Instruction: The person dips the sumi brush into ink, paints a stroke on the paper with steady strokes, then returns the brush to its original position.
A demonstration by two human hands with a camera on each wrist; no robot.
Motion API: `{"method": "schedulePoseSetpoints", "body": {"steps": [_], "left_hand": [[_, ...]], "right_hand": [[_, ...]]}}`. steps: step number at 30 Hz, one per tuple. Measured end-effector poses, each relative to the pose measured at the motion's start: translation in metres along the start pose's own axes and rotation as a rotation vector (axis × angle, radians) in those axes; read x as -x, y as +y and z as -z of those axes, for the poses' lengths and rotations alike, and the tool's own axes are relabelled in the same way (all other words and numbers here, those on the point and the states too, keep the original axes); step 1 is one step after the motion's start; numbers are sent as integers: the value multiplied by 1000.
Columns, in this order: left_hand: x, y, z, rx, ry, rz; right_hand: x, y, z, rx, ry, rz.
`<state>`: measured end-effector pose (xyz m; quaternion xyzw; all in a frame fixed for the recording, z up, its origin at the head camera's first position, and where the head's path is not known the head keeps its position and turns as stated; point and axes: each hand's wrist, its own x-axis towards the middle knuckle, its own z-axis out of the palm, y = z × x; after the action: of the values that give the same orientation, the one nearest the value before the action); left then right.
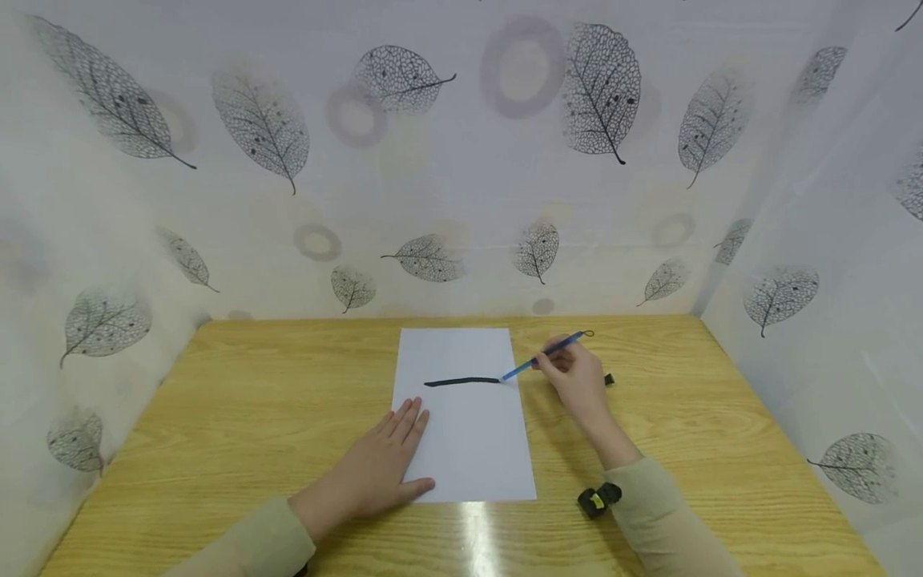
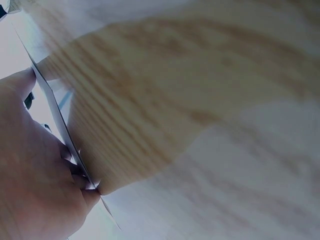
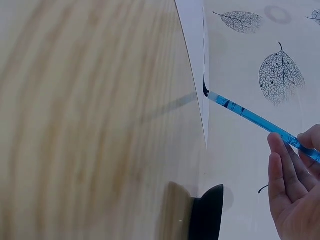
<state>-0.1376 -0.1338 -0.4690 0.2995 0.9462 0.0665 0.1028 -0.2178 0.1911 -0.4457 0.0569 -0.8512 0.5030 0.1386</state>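
Note:
A sheet of white paper (image 1: pixel 469 449) lies on the wooden table, with one thick black stroke (image 1: pixel 461 381) running across its upper half. My left hand (image 1: pixel 382 461) rests flat on the paper's left edge, fingers straight and thumb spread near the bottom edge. At the right of the sheet, my right hand (image 1: pixel 575 381) pinches a blue brush pen (image 1: pixel 530 365) with a hanging loop at its top. In the right wrist view the black tip of the brush pen (image 3: pixel 250 116) meets the paper at the stroke's right end.
Just behind the right hand sits a small black object (image 1: pixel 609 379), partly hidden by it. A black wrist camera (image 1: pixel 597 501) is worn at the right sleeve. The wooden table (image 1: pixel 252 401) backs onto a leaf-patterned curtain (image 1: pixel 461 160) on three sides.

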Motion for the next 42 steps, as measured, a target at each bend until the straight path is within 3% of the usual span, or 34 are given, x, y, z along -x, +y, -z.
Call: {"method": "schedulePoseSetpoints", "body": {"steps": [35, 42], "left_hand": [[1, 2, 2, 11, -18, 12], [1, 2, 2, 5, -19, 16]], "right_hand": [[2, 2, 4, 18, 32, 6], [3, 1, 4, 11, 4, -15]]}}
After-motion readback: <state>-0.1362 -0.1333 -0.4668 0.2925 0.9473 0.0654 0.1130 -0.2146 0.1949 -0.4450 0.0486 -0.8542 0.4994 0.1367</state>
